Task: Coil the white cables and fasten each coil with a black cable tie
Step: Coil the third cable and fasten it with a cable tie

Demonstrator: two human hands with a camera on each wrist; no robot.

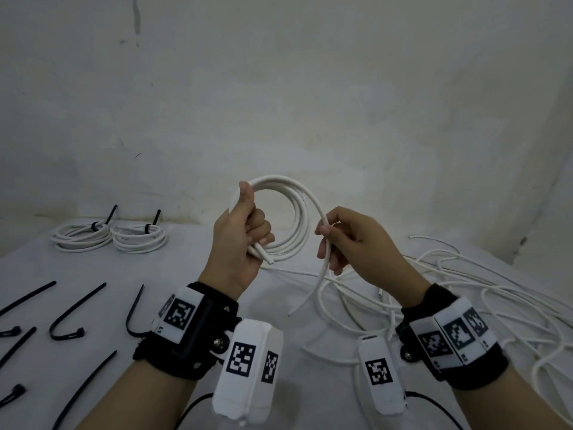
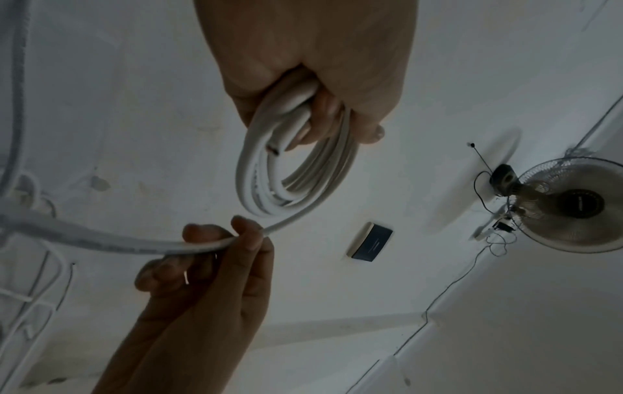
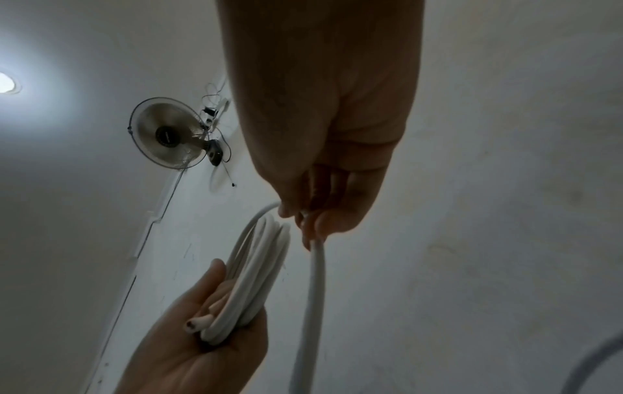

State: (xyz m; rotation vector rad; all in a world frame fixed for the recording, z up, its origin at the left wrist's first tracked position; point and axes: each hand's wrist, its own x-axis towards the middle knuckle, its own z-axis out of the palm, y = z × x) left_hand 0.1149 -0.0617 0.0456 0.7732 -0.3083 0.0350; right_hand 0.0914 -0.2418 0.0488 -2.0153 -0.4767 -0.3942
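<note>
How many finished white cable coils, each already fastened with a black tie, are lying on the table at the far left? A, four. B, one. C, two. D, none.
C: in the head view two tied coils lie side by side at the table's far left, one coil and a second coil, each with a black tie sticking up.

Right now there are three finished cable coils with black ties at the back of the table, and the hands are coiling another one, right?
Not quite: the head view shows two finished coils, one beside the other, each with a black tie. The left hand and right hand are indeed coiling another cable.
</note>
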